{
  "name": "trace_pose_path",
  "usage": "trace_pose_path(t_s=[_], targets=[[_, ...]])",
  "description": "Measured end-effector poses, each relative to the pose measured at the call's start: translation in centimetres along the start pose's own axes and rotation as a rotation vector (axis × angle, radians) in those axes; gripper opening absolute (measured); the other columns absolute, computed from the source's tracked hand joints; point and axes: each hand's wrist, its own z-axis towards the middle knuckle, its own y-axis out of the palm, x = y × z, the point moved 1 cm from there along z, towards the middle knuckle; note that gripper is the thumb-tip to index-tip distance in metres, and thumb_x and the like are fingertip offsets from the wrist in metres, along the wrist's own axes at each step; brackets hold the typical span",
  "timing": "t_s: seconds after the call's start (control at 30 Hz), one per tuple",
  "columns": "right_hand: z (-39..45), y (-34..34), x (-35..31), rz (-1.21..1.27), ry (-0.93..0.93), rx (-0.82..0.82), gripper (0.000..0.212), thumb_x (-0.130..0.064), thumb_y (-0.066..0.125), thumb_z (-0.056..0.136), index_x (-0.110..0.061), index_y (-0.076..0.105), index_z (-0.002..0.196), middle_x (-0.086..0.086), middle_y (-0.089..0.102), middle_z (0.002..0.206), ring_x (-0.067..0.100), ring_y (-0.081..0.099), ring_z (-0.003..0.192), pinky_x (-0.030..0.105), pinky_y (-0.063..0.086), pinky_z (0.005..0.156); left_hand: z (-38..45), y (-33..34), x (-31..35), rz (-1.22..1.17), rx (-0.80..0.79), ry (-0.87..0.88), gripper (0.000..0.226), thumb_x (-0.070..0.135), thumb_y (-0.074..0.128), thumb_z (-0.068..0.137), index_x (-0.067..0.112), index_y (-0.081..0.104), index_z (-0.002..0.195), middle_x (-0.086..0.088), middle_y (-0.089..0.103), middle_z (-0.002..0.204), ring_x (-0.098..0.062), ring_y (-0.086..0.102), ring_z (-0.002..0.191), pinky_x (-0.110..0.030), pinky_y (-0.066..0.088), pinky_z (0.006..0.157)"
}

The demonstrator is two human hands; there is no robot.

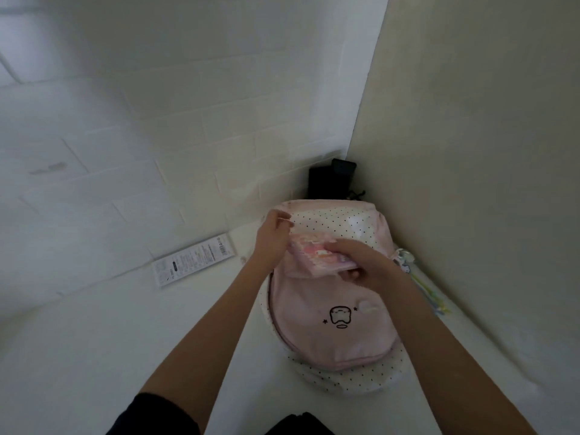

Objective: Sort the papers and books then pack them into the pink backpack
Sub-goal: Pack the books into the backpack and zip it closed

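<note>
The pink backpack [332, 337] lies on a white table [110, 340] in the corner, its front showing a black cartoon print and its dotted lining exposed at the open top. A pink spiral notebook [314, 255] sits half inside the opening. My left hand [272, 243] grips the left edge of the opening and holds it apart. My right hand [361, 262] grips the notebook's right side over the opening. The notebook's lower part is hidden in the bag.
A white flat box with printed text [194, 260] lies against the left wall. A black object [331, 180] stands in the corner behind the bag. Coloured pens [431, 296] and a small charm [403, 259] lie to the bag's right, near the right wall.
</note>
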Motion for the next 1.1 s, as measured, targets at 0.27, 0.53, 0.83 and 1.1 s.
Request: trace_pose_path(t_s=[0.27,0.53,0.83,1.1], targets=[[-1.7,-5.3,-1.0,-0.320,0.297,0.105,0.025,-0.022,0.058,0.090,-0.007,0.058,0.071,0.005,0.053,0.061,0.003,0.032,0.035,0.012,0.018,0.030,-0.8,4.4,-0.7,0.810,-0.264,0.516,0.066,0.034,0.067,0.079,0.013,0.041,0.135,-0.009,0.030,0.149,-0.027,0.022,0.140,-0.044,0.025,0.112],[0.0,-2.2,1.3,0.202,0.001,0.430,0.013,-0.008,0.047,0.094,-0.002,0.051,0.083,0.013,0.055,0.068,0.013,0.048,0.034,0.013,0.032,0.031,2.1,4.0,1.9,1.150,-0.188,0.602,0.041,0.029,0.050,0.085,0.010,0.042,0.121,-0.009,0.051,0.117,-0.029,0.050,0.108,-0.038,0.042,0.073],[-0.1,-3.0,2.5,-0.070,-0.273,0.679,0.017,-0.022,0.046,0.094,-0.012,0.047,0.108,0.016,0.060,0.094,0.027,0.060,0.065,0.030,0.048,0.043,2.8,5.4,-1.1,1.049,-0.329,0.457,0.052,0.048,0.053,0.087,0.011,0.036,0.118,-0.005,0.062,0.094,-0.022,0.059,0.078,-0.032,0.045,0.061],[0.8,-1.9,1.4,-0.067,-0.135,0.664,0.012,-0.017,0.042,0.093,-0.008,0.049,0.098,0.011,0.059,0.079,0.018,0.056,0.038,0.019,0.041,0.033,2.9,4.1,0.3,0.982,-0.176,0.516,0.035,0.031,0.036,0.098,0.007,0.043,0.123,-0.012,0.066,0.098,-0.025,0.062,0.082,-0.032,0.040,0.066]])
